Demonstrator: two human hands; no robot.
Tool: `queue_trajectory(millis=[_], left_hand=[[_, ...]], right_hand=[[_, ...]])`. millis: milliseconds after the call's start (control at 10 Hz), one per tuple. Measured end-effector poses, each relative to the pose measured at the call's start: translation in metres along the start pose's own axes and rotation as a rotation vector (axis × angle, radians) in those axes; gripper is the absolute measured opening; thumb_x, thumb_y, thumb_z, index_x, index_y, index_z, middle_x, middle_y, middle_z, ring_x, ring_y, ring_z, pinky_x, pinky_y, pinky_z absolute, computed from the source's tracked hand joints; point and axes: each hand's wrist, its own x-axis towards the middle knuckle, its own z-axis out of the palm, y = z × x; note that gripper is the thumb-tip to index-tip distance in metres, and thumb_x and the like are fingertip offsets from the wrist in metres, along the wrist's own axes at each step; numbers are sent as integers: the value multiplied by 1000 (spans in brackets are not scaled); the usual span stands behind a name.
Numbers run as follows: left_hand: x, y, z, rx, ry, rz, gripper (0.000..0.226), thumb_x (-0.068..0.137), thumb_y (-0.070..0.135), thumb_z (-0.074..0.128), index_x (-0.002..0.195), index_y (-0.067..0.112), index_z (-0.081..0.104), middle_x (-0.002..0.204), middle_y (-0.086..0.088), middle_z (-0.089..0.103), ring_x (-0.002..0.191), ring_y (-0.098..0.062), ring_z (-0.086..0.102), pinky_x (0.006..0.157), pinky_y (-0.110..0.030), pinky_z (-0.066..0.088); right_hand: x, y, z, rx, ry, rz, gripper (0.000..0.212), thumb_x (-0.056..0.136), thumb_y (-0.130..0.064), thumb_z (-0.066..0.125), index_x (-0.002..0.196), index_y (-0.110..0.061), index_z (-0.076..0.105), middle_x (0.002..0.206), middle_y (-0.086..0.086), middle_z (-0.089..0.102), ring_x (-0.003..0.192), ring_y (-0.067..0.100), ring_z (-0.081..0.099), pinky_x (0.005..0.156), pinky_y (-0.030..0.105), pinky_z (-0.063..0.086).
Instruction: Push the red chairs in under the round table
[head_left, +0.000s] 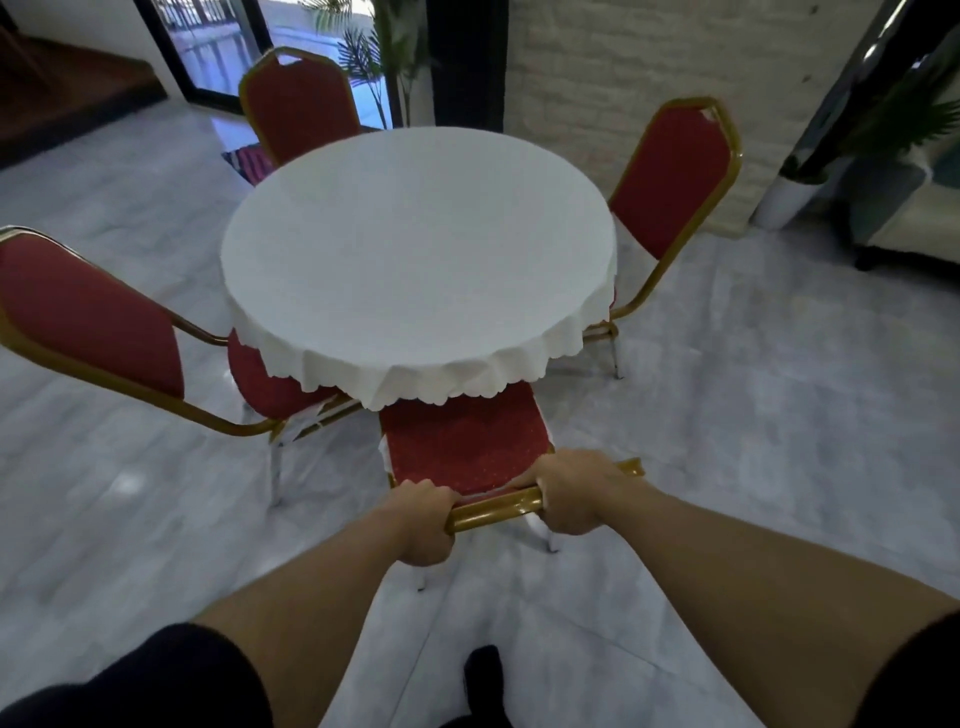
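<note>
At table edge (415, 379), hands grip near chair (462, 441)

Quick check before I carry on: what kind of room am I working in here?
Probably a banquet or function room, or a hotel or restaurant dining area. A round table with a white scalloped cloth is ringed by four red banquet chairs with gold frames, such as the far one, on a polished marble-look floor, with potted palms nearby.

Both hands (423, 522) on chair back (496, 508)
</note>
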Motion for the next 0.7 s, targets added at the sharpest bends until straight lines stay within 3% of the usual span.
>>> queue_trajectory(millis=[100, 200, 300, 400, 500, 600, 700], left_hand=[[7, -10, -5, 26, -56, 23, 35, 83, 29, 56, 118, 31, 64, 106, -3, 65, 93, -25, 65, 81, -41, 59], [11, -13, -4, 31, -71, 75, 40, 84, 36, 51, 122, 29, 62, 109, -4, 67, 94, -26, 66, 85, -43, 60], [12, -11, -12, 60, -89, 83, 41, 85, 45, 51, 121, 28, 61, 110, -5, 68, 96, -27, 66, 87, -41, 59], [12, -6, -23, 103, -160, 80, 56, 85, 69, 57, 122, 26, 61, 116, -6, 68, 101, -28, 66, 88, -39, 55], [17, 5, -44, 78, -234, 73, 93, 66, 96, 55, 134, 33, 58, 124, -2, 68, 108, -25, 66, 97, -42, 54], [25, 24, -68, 146, -203, 76, 111, 57, 104, 53, 148, 40, 49, 134, 1, 67, 116, -26, 64, 105, -46, 50], [35, 43, -92, 140, -132, 50, 117, 61, 104, 49, 155, 34, 45, 140, -1, 66, 122, -29, 63, 107, -45, 49]], right_hand=[[15, 6, -2, -67, -70, -37, 61, 89, -20, 54, 139, -54, 57, 106, -3, 68, 89, 20, 58, 81, 37, 50], [18, 10, -3, -99, -80, -53, 57, 92, -23, 53, 143, -48, 55, 124, 0, 69, 97, 25, 58, 87, 39, 46], [19, 14, -7, -84, -109, -74, 57, 92, -26, 54, 146, -46, 54, 126, 0, 68, 108, 29, 62, 89, 40, 45], [17, 15, -9, -22, -154, -115, 25, 91, -46, 64, 115, -41, 65, 101, -4, 68, 86, 19, 59, 79, 36, 45], [19, 25, -14, 93, -197, -103, 57, 71, -84, 68, 101, -35, 67, 91, -9, 68, 82, 16, 64, 80, 38, 56], [14, 40, -31, 96, -199, -110, 84, 56, -97, 66, 112, -36, 73, 99, -8, 75, 89, 15, 68, 88, 42, 59], [2, 66, -55, 131, -91, -94, 96, 66, -99, 57, 138, -36, 66, 131, -6, 72, 118, 20, 65, 102, 42, 52]])
